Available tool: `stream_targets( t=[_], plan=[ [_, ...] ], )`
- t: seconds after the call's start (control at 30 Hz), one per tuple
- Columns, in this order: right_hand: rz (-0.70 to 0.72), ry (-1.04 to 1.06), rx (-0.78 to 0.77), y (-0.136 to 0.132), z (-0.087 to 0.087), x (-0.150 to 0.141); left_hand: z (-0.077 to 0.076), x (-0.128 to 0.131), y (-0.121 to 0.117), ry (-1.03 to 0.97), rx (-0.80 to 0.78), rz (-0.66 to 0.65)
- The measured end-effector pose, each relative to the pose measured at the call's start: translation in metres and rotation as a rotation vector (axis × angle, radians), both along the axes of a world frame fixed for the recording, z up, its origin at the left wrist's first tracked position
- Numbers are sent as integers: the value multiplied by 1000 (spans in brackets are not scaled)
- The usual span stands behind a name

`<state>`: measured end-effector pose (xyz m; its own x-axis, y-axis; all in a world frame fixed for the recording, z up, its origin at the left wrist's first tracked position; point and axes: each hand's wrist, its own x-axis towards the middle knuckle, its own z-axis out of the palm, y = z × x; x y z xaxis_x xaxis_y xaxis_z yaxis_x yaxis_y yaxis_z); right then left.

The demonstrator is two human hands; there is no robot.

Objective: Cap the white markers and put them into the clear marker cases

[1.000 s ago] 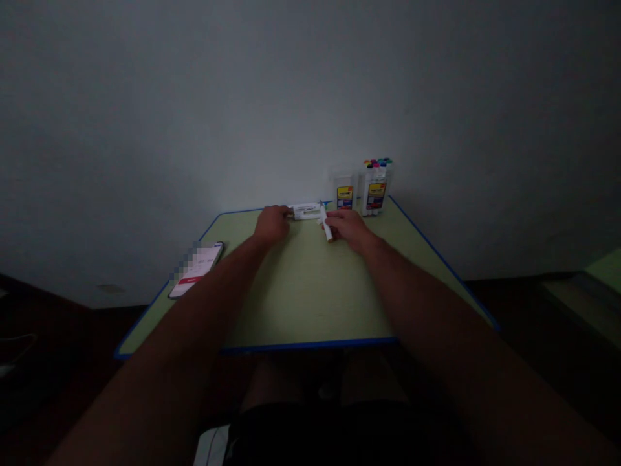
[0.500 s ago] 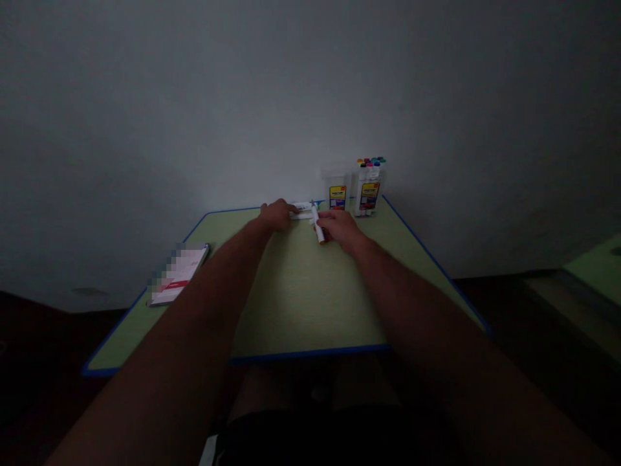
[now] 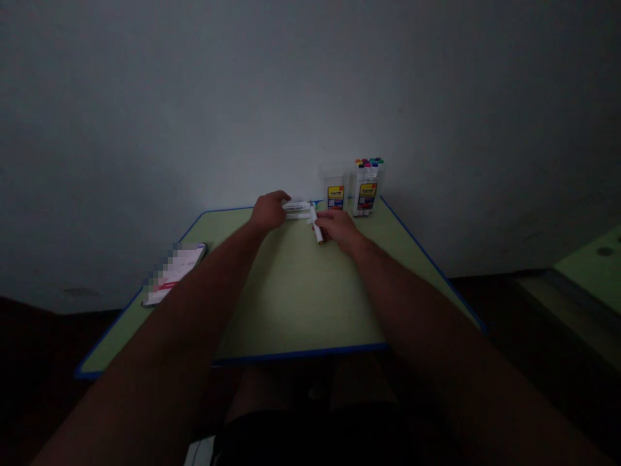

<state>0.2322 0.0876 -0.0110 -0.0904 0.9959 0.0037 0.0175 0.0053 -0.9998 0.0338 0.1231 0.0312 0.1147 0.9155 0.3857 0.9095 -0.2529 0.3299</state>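
My right hand (image 3: 339, 229) is closed around a white marker (image 3: 318, 228), which slants toward me with an orange-brown end nearest. Several more white markers (image 3: 297, 207) lie side by side at the back of the table, left of the held one. My left hand (image 3: 270, 210) is at their left ends, one finger stretched out above them and the other fingers lower and partly hidden. Whether it touches them is hard to make out.
A clear plastic case (image 3: 334, 188) stands against the wall. To its right, a second case (image 3: 367, 191) holds several markers with coloured caps. A book or pad (image 3: 182, 272) lies at the left of the green table (image 3: 310, 298), which has blue edging.
My left hand has shifted a little left along the markers, and its finger has lifted off them. The right hand keeps the marker in nearly the same place.
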Motion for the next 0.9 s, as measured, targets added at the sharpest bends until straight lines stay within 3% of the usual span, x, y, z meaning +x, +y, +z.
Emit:
stream_targets(
  t=[0.2, 0.5, 0.67, 0.9],
  plan=[
    [-32, -13, -35, -10, 9, -1, -5, -7, -40, -645, -134, 24],
    [56, 15, -68, -33, 26, -17, -1, -12, -101, -1292, -473, -74],
    [63, 85, -81, -43, 36, -20, -2, -16, -107, -1453, -557, -57],
    [71, 86, -82, -49, 40, -21, -2, -14, -110, -1414, -583, -74]
  ],
)
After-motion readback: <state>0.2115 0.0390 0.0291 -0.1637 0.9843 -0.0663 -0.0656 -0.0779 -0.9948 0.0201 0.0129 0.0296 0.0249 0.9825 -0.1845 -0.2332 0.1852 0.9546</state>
